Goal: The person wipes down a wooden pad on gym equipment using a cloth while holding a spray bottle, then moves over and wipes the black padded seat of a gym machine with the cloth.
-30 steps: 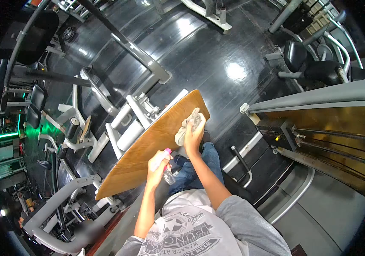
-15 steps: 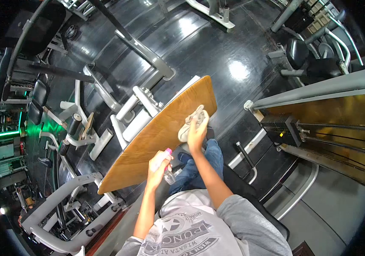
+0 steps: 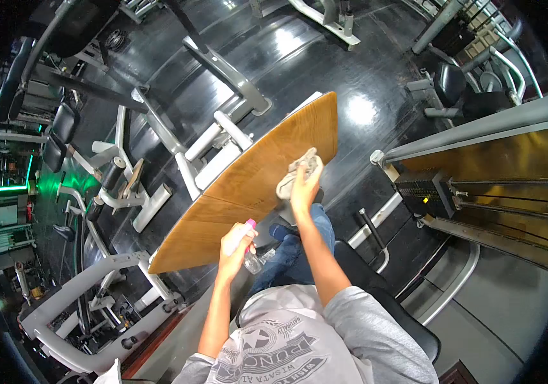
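Over dark floor point(image 3: 315, 72), the board point(image 3: 264, 166) is seen higher than before; cloth point(image 3: 291, 182), contact there uncertain, is held by right hand point(image 3: 304, 196), bottle point(image 3: 253, 263) by left hand point(image 3: 233, 248).

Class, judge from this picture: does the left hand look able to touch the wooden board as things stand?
Probably yes: the left hand looks close to the wooden board with nothing visible between them, though it is holding a clear bottle.

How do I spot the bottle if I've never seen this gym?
Find the big wooden board near the picture's middle. Just below its lower edge, the left hand holds the bottle. It's see-through with a pink top, unlike the pale, crumpled cloth in the right hand.
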The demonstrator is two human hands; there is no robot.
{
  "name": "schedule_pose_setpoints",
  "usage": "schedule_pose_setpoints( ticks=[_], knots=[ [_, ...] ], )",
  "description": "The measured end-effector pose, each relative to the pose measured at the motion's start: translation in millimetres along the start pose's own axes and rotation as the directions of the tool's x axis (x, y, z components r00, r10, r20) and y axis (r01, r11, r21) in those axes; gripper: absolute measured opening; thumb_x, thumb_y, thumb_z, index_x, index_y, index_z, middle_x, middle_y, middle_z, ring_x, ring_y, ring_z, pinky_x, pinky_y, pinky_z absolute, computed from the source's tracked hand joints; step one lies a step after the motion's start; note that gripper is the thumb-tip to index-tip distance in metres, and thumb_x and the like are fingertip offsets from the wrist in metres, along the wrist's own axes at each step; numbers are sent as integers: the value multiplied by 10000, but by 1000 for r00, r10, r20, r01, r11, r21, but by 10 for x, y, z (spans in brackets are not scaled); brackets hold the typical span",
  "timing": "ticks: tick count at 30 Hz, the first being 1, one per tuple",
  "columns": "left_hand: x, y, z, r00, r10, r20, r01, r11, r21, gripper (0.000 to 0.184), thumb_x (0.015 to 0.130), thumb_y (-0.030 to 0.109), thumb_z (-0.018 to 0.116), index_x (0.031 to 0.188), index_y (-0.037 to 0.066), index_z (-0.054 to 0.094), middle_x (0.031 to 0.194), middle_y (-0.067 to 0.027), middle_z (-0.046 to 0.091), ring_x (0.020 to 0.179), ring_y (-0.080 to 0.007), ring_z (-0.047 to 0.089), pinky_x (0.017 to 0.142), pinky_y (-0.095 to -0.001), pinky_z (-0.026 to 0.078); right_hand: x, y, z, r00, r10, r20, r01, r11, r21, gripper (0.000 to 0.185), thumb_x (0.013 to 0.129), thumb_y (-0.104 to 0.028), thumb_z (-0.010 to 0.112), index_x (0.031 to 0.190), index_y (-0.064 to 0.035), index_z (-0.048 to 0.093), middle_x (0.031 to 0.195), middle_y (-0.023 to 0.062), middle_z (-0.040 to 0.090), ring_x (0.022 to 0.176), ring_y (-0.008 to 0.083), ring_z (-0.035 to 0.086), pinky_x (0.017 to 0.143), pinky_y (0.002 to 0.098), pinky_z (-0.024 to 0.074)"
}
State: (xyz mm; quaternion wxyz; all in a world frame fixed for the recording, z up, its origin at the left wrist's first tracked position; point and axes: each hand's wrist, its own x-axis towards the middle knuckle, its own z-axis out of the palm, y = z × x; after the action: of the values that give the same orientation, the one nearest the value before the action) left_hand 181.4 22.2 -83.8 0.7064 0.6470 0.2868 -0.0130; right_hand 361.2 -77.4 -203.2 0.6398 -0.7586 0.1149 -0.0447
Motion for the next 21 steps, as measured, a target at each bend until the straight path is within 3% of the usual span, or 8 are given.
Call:
schedule_pose_setpoints(
  ticks=[5,7,8,9,11,15,19,21],
  knots=[
    [-112,-128,-91,1000,4,-22,-4,1000,-9,219,955,212,573,952,-3,614,909,-88,639,643,-138,598,647,-282,494,-549,41,20,993,-42,113,47,998,-44,461,965,-128,527,1384,5,391,1254,288,548,1181,402,546,1016,453,411],
    [-152,-151,-127,1000,12,-27,-12,1000,4,219,957,212,571,949,-4,613,913,-90,639,643,-139,599,650,-284,496,-483,173,-4,993,102,56,-101,994,-33,453,966,-153,534,1368,9,399,1235,292,555,1163,404,553,996,469,423],
    [-173,-140,-129,999,23,-28,-23,1000,-3,220,959,212,570,949,-3,612,913,-91,638,641,-140,598,655,-287,500,-392,163,-46,949,301,93,-306,951,51,442,969,-197,539,1343,7,417,1232,292,564,1133,415,569,968,476,437],
    [-205,-141,-135,999,32,-29,-33,999,-11,220,961,213,569,949,-2,611,914,-92,638,639,-140,598,661,-289,503,-220,775,40,989,150,-13,-150,980,-129,428,973,-221,538,1326,-2,433,1211,288,585,1087,428,594,938,472,454],
    [-266,-161,-170,999,19,-34,-19,1000,-5,220,963,213,568,949,-2,611,914,-94,638,636,-141,598,668,-291,506,61,1081,72,992,86,-87,-99,982,-159,421,974,-223,536,1323,-7,439,1188,281,605,1059,436,606,914,471,465],
    [-328,-250,-206,998,27,-61,-28,999,-15,222,967,217,563,949,0,611,908,-96,637,628,-142,596,684,-298,513,-1,150,15,983,178,-38,-180,982,-52,428,972,-216,539,1323,7,437,1185,286,602,1102,424,591,944,462,453],
    [-403,-306,-219,997,24,-75,-25,1000,-12,219,967,215,559,950,3,612,908,-97,640,628,-143,596,689,-302,515,-589,-129,64,995,-65,81,65,998,4,473,990,-235,539,1373,8,406,1289,265,551,1204,373,544,1026,423,404],
    [-429,-319,-224,995,16,-95,-19,999,-32,217,964,214,557,956,5,615,915,-98,645,628,-144,596,691,-302,514,-838,-18,59,986,-42,160,42,999,2,479,981,-210,548,1376,14,396,1281,279,548,1201,392,536,1031,431,398]
  ],
)
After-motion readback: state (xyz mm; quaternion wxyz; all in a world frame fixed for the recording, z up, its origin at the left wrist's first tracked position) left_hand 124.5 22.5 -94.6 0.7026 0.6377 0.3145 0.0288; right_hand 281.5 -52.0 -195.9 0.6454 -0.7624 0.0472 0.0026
